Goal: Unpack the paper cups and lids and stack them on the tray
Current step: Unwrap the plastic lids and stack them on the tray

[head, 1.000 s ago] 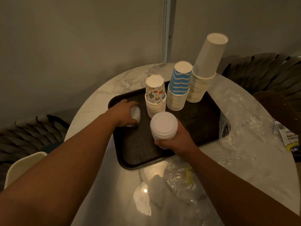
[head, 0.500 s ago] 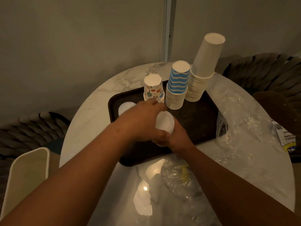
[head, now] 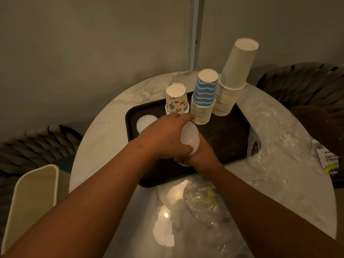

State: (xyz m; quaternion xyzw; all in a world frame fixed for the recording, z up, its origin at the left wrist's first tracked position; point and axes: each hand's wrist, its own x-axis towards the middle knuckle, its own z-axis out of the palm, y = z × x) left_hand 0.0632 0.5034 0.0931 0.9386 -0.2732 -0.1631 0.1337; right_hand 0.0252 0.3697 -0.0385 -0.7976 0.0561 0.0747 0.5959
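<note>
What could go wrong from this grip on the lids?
1. Both hands, left hand and right hand, grip the tilted stack of lids; loose lids may slide off.
2. The left hand's fingers sit close to the patterned cup stack and striped cup stack; a nudge could topple them.
3. The tall white cup stack leans and looks unsteady.

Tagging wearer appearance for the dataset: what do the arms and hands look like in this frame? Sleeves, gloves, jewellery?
Both forearms are bare as far up as the frame shows: no sleeve edge is visible. The left hand and the right hand wear no gloves. No watch, band or bracelet shows on either wrist. No ring is visible, though the light is dim and most fingers are hidden.
</note>
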